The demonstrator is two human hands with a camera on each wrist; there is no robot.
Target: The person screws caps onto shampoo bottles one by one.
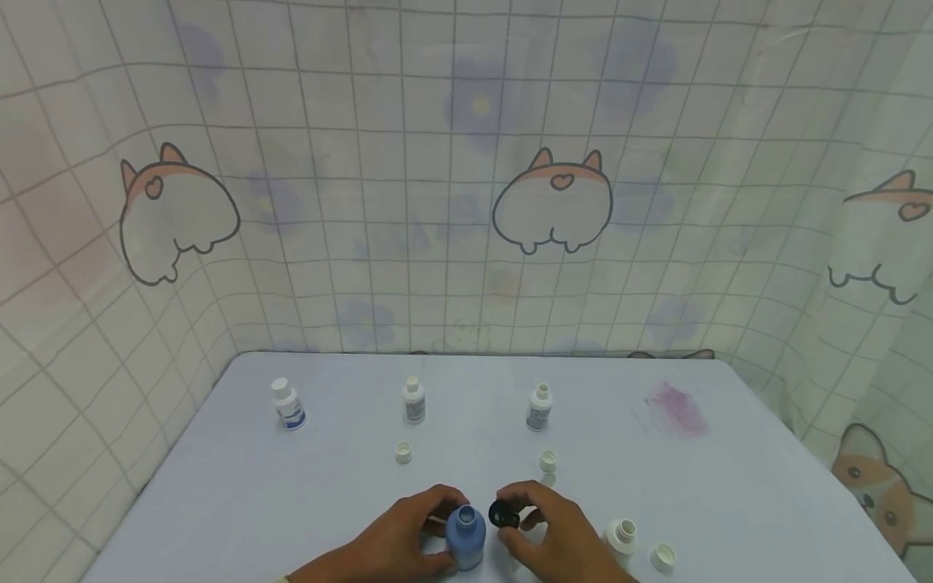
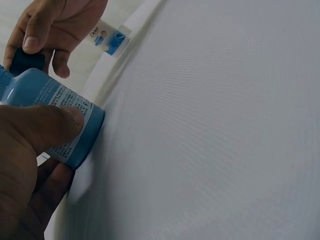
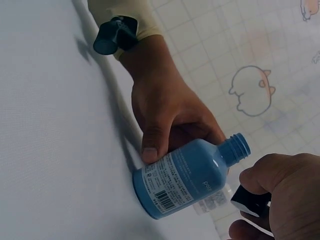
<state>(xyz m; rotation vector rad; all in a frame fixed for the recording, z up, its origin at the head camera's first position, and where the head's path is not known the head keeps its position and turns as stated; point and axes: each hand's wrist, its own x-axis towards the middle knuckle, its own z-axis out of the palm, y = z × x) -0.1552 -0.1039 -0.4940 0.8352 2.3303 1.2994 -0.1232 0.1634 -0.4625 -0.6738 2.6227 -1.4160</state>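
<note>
My left hand (image 1: 408,536) grips a blue bottle (image 1: 466,544) around its side, thumb on the near side. The bottle stands upright on the table with its threaded neck uncapped; the right wrist view shows a printed label with a barcode on the blue bottle (image 3: 195,167). Just right of the neck, my right hand (image 1: 557,534) pinches a black cap (image 1: 503,513) between thumb and fingers, apart from the bottle. In the left wrist view the black cap (image 2: 26,61) appears close beside the bottle's neck.
An uncapped white bottle (image 1: 622,536) stands right of my right hand, its white cap (image 1: 662,557) beside it. Farther back are three white bottles: left (image 1: 289,406), middle (image 1: 414,402) and right (image 1: 539,409). Loose caps (image 1: 403,452) (image 1: 548,461) lie before the latter two.
</note>
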